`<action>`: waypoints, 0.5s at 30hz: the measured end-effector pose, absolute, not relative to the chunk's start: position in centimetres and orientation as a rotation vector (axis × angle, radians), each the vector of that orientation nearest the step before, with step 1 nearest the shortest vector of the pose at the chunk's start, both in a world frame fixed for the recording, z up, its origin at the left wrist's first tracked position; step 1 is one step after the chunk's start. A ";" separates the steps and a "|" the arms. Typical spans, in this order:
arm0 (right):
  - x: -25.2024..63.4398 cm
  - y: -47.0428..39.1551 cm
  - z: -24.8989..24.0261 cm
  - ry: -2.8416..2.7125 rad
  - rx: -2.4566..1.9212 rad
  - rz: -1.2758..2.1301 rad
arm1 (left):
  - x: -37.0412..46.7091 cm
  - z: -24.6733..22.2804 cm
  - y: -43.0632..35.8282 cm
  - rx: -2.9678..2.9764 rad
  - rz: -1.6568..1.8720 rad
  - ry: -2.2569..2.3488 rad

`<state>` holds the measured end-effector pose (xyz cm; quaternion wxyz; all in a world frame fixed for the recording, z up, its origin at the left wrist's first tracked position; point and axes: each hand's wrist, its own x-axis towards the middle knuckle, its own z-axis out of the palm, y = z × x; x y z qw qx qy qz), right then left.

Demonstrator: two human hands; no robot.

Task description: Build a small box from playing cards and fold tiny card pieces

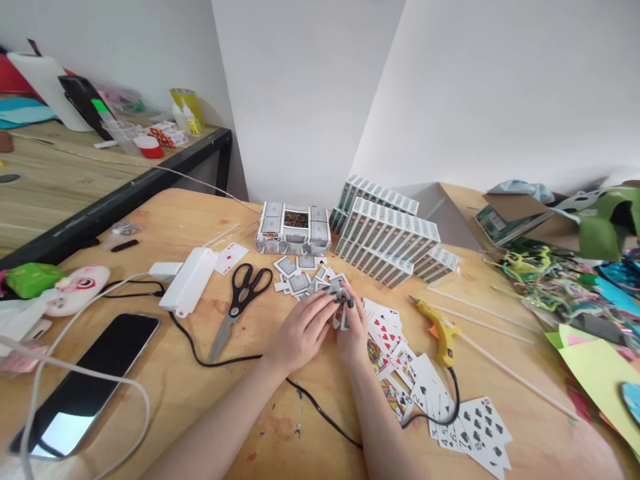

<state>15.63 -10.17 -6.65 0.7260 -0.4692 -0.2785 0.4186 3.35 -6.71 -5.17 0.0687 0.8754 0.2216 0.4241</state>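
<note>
Near the middle of the wooden table, my left hand and my right hand meet around a small folded playing card, with fingers closed on it and partly covering it. Just beyond them lie face-down cards and cut card pieces. Behind these stands a box-like structure made of cards with an opening in its middle. Face-up playing cards spread to the right of my right hand. Black-handled scissors lie to the left, and a yellow glue gun rests on the right.
Stacked card boxes stand at the back. A white power adapter, a phone and cables occupy the left. A black cable crosses under my forearms. Glue sticks and coloured paper lie right.
</note>
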 end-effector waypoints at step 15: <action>15.1 -10.3 -5.7 -0.609 -0.946 0.904 | 3.4 -5.1 -6.6 2.635 1.316 0.638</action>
